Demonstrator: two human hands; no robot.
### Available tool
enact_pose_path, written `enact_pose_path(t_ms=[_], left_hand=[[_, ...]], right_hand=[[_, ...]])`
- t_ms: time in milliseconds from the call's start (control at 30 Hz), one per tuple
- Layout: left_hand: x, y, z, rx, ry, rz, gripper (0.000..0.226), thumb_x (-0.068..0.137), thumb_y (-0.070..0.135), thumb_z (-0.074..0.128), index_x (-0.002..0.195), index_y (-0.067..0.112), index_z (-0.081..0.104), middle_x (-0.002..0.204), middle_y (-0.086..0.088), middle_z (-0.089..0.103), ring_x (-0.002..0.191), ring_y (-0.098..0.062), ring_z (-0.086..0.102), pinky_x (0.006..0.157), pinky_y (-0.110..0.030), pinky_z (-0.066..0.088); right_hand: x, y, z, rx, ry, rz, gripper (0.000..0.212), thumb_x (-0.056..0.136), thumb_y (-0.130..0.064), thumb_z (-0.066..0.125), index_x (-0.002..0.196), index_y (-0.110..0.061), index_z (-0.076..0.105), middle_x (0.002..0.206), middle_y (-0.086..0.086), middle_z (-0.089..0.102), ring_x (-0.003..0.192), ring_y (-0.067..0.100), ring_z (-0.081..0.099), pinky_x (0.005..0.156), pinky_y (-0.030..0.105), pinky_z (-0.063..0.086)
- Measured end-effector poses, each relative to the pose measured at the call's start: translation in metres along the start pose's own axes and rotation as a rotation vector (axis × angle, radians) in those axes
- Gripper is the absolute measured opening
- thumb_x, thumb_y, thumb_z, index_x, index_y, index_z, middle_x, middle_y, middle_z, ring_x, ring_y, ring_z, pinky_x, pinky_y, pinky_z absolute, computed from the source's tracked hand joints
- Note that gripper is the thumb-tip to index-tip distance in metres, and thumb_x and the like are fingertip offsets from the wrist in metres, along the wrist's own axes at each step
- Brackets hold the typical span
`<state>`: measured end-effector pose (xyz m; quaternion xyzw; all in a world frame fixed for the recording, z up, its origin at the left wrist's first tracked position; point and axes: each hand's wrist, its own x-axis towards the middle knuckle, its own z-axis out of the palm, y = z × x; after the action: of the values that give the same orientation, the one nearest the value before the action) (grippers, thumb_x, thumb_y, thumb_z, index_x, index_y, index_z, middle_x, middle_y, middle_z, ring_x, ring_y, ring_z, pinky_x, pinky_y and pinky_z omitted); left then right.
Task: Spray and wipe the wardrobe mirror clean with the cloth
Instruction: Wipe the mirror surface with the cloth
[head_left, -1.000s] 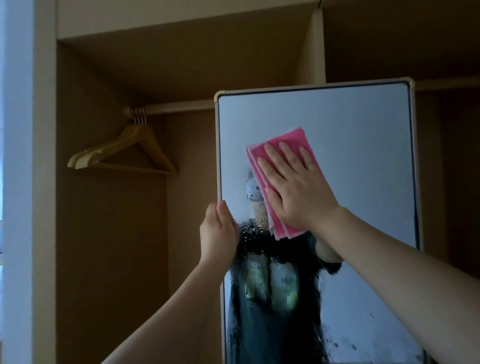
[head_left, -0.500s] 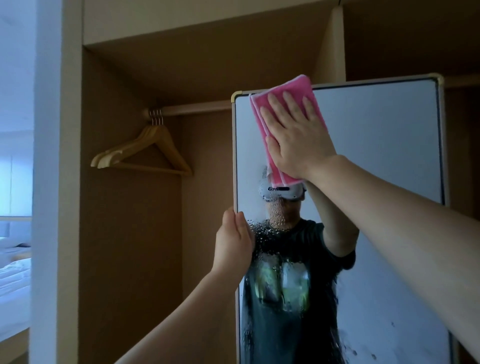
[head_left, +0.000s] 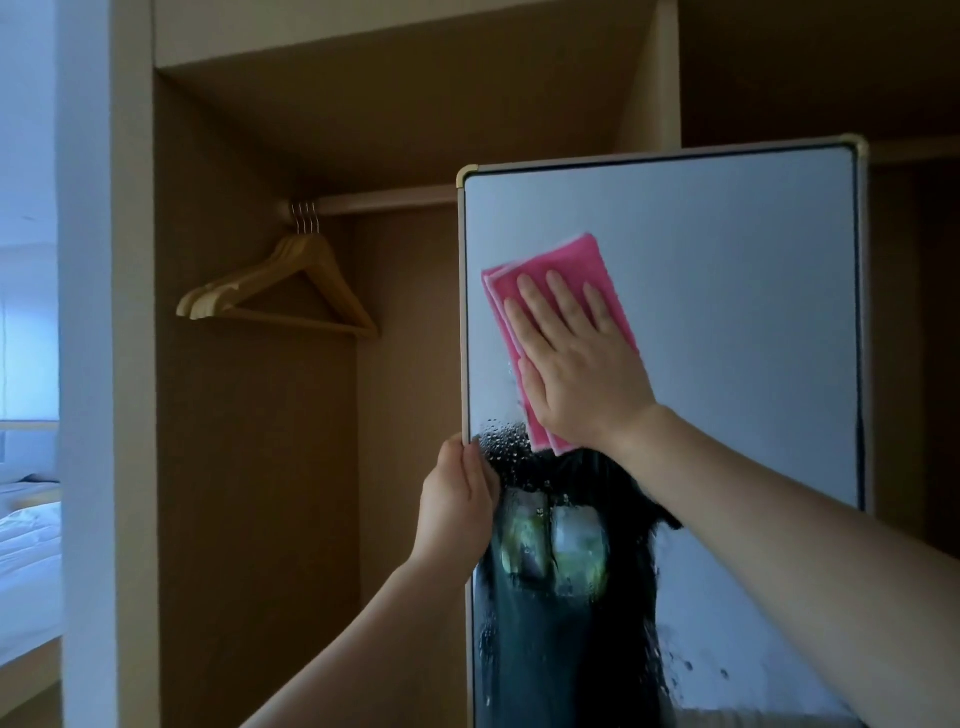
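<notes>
Pressing folded pink cloth, droplet-beaded mirror

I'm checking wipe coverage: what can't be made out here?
Head view:
- The mirror beneath the pink cloth and right hand: covered by them.
- Its lower end: cut off by the bottom edge.
- Streaks lower down: masked by droplets and dark reflection.
</notes>
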<state>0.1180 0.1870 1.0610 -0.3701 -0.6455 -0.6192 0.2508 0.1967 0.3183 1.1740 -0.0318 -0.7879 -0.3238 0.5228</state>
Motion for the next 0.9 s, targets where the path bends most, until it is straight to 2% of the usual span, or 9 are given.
enact_pose_path(t_ms=[133,433,533,900], left_hand=[[-0.004,-0.002,-0.001,0.023,0.032,0.003,0.033,0.103,0.022,0.032,0.072,0.022,0.045,0.052,0.011,0.048,0.044,0.005,0.046,0.040,-0.008,0.035],[-0.008,-0.011,-0.006,-0.037,0.009,-0.057,0.036,0.102,0.020,0.036,0.069,0.022,0.049,0.053,0.012,0.050,0.049,0.007,0.047,0.047,-0.006,0.037],[-0.010,-0.012,-0.009,-0.062,-0.026,-0.071,0.034,0.102,0.022,0.036,0.071,0.020,0.049,0.052,0.015,0.053,0.048,0.007,0.046,0.044,-0.007,0.036],[-0.007,-0.012,-0.011,0.011,-0.037,-0.038,0.035,0.102,0.020,0.037,0.069,0.020,0.047,0.058,0.009,0.047,0.049,0.007,0.046,0.046,-0.007,0.036]], right_hand=[[-0.027,-0.015,0.007,0.015,-0.007,-0.031,0.060,0.099,-0.036,0.025,0.153,-0.010,0.022,0.160,0.013,0.020,0.148,0.033,0.014,0.121,0.050,0.002],[-0.076,-0.036,0.020,0.043,-0.026,-0.120,0.059,0.102,-0.039,0.022,0.154,-0.011,0.017,0.160,0.013,0.015,0.149,0.032,0.006,0.121,0.051,0.005],[-0.072,-0.032,0.021,0.052,-0.001,-0.137,0.057,0.101,-0.039,0.024,0.152,-0.013,0.022,0.159,0.011,0.017,0.149,0.032,0.009,0.120,0.052,0.006],[-0.021,-0.014,0.005,0.015,-0.004,-0.123,0.058,0.095,-0.038,0.034,0.149,-0.016,0.035,0.156,0.010,0.030,0.146,0.031,0.023,0.120,0.052,0.011]])
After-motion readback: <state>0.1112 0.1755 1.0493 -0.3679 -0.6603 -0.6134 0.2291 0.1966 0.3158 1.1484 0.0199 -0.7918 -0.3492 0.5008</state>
